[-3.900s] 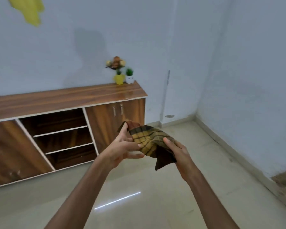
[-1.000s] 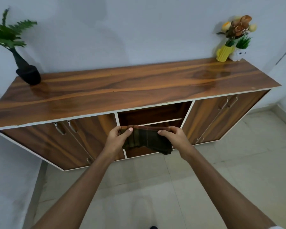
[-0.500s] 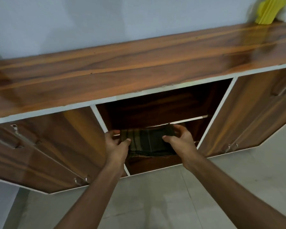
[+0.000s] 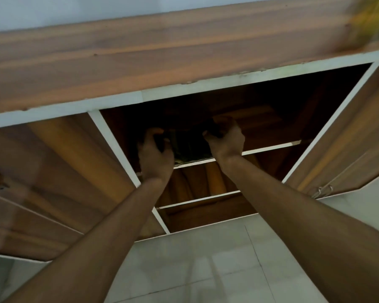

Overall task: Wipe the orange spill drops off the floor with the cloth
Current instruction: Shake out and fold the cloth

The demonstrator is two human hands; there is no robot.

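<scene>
**Reaching into the open cabinet bay, both hands at the cloth on the upper shelf**

Spanning the upper frame, the wooden sideboard [image 4: 123, 53] has a white-edged top, and its overhang shadows the open middle bay [image 4: 245, 114], so the interior reads dark. Closed doors flank the bay: the left door [image 4: 42, 171] and the right door [image 4: 346, 136], the latter with metal handles low on its face. Pale floor tiles [image 4: 206, 270] fill the bottom of the frame; no orange drops can be made out on them, though motion blur limits that finding. A blurred yellow object [image 4: 372, 20] stands at the top's far right corner.

Within the bay, two white-edged shelves run across. Both forearms enter from below and cross the lower shelf [image 4: 197, 200].

The cloth [image 4: 188, 149], dark and checked, lies on the upper shelf [image 4: 271, 146] at its front edge, between the two hands.

The left hand [image 4: 155, 154] is curled, fingers bent at the cloth's left side. The right hand [image 4: 225, 138] is likewise curled at its right side. Whether either hand grips the cloth or merely touches it cannot be told.
</scene>
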